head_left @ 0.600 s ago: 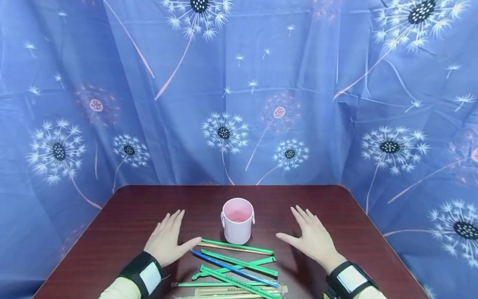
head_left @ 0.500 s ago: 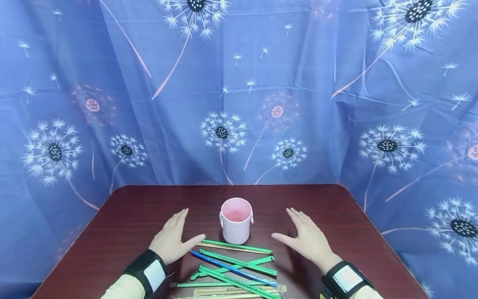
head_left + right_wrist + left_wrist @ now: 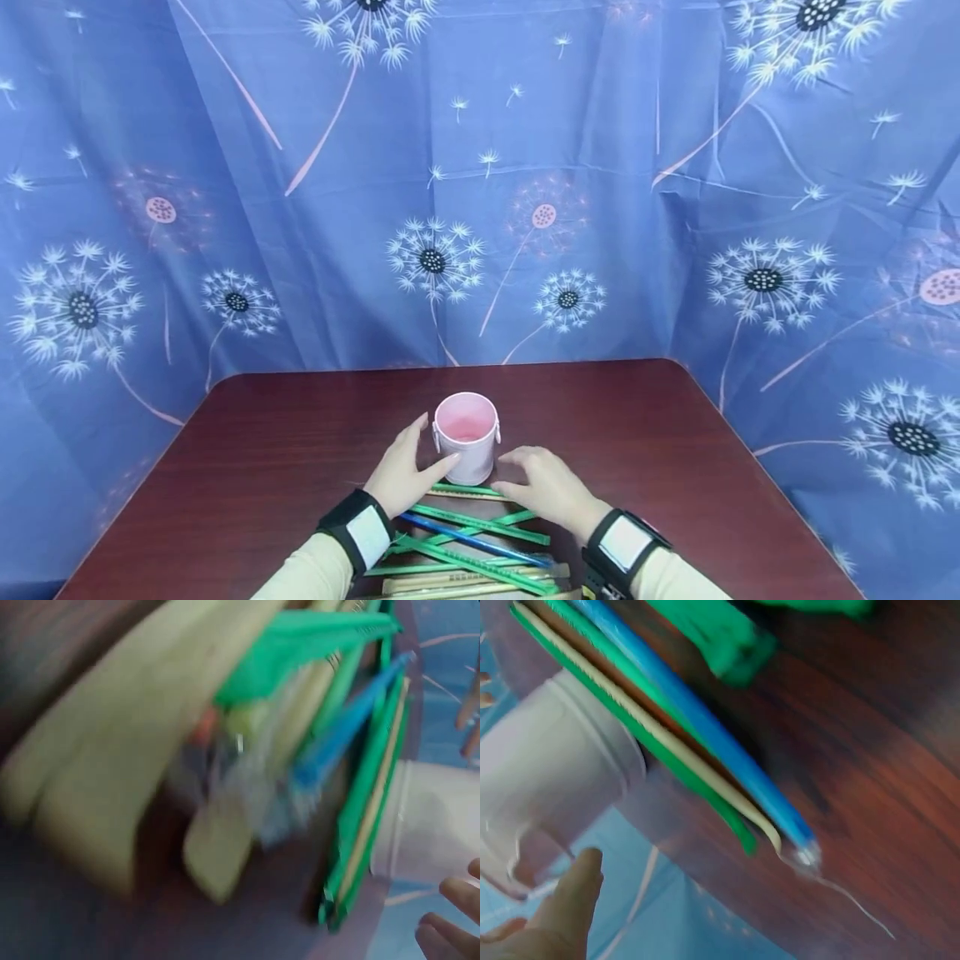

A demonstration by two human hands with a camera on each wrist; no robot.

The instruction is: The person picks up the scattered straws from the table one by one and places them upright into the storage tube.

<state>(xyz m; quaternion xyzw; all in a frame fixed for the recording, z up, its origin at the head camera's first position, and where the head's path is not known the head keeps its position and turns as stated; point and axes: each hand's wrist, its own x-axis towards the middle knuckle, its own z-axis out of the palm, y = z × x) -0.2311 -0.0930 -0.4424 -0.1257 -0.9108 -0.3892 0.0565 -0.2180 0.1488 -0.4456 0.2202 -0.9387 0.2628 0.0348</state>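
A small pale pink bucket (image 3: 465, 450) with side handles stands upright on the dark wooden table. My left hand (image 3: 401, 477) is at its left side, fingers apart and thumb reaching across the lower front; in the left wrist view one finger (image 3: 574, 900) points beside the bucket's handle. To the bucket's right is my right hand (image 3: 551, 493), bent fingers and thumb apart, nothing between them. Before the bucket lie several long, slim wrapped sticks: green ones (image 3: 480, 525), a blue one (image 3: 472, 540) and tan ones (image 3: 465, 579), some crossed.
The brown table (image 3: 300, 442) has rounded far corners. A blue dandelion-print curtain (image 3: 495, 250) hangs behind it and along both sides. Clear wrapping (image 3: 262, 795) shows around some stick ends in the right wrist view.
Both hands have moved inward from the sides toward the bucket, and the right fingers have bent more. The head view has shifted slightly. Bucket and sticks stay in place on the table.
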